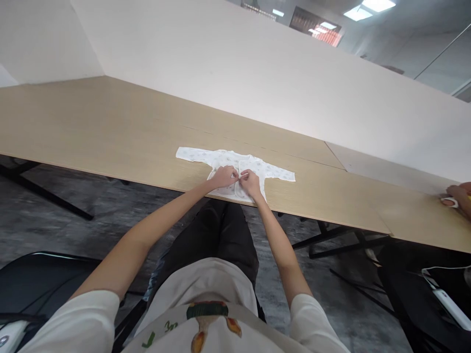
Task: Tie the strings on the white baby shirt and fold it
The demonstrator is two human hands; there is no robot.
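A small white long-sleeved baby shirt [228, 158] with a faint print lies spread on the wooden table, its sleeves stretched out to both sides. Its lower hem reaches the table's front edge. My left hand [225, 176] rests on the middle of the shirt, thumb and fingers pinched at the front opening. Right beside it, my right hand [250, 182] pinches the fabric at the same opening. The fingertips of both hands nearly meet. Whatever small fastening may be between them is too small to make out.
The long table [121, 127] runs along a white partition [221, 63]. At the far right, another person's hand [459, 197] holds something white. A black chair [47, 279] stands at lower left, and a white power strip [452, 306] lies on a dark seat at lower right.
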